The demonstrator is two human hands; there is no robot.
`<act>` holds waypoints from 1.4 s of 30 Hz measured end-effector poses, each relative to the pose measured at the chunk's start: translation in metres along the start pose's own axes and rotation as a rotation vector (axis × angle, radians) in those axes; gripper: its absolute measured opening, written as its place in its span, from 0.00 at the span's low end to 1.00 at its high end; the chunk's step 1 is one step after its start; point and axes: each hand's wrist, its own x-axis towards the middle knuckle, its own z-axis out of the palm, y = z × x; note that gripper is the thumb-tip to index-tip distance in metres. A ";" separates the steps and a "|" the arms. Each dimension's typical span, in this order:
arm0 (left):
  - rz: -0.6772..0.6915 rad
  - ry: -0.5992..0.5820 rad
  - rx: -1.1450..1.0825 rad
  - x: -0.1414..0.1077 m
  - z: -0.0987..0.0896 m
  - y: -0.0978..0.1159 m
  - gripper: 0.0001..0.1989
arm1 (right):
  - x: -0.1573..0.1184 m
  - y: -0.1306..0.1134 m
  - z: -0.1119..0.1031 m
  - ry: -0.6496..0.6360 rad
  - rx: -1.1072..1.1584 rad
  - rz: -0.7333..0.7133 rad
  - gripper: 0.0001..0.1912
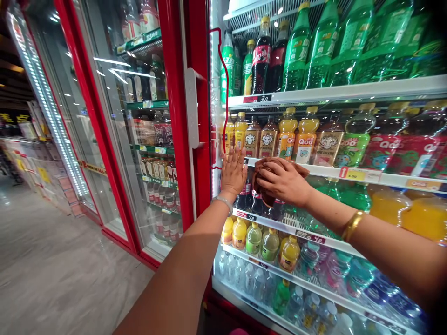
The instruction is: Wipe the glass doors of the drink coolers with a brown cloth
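Observation:
My left hand (233, 173) lies flat, fingers stretched upward, against what looks like the glass front of a lit drinks fridge, near its left side. A silver bangle circles that wrist. Just to the right, my right hand (285, 180) is closed over a bunched brown cloth (268, 198) and presses it toward the glass at the level of a shelf edge. A gold bracelet (353, 225) is on the right wrist. Behind the hands, bottles of cola show in part; the cloth and fingers hide some of them.
Shelves hold green soda bottles (323, 51), Qoo juice bottles (306, 135), small juice bottles (254, 238) and water bottles. On the left stand a white door handle (193, 108) on a red frame and another glass-fronted fridge (104, 111). Grey floor (66, 265) stretches along the aisle.

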 end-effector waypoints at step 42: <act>-0.037 -0.016 0.026 -0.021 0.008 0.002 0.32 | -0.001 -0.005 0.006 0.148 -0.002 0.429 0.15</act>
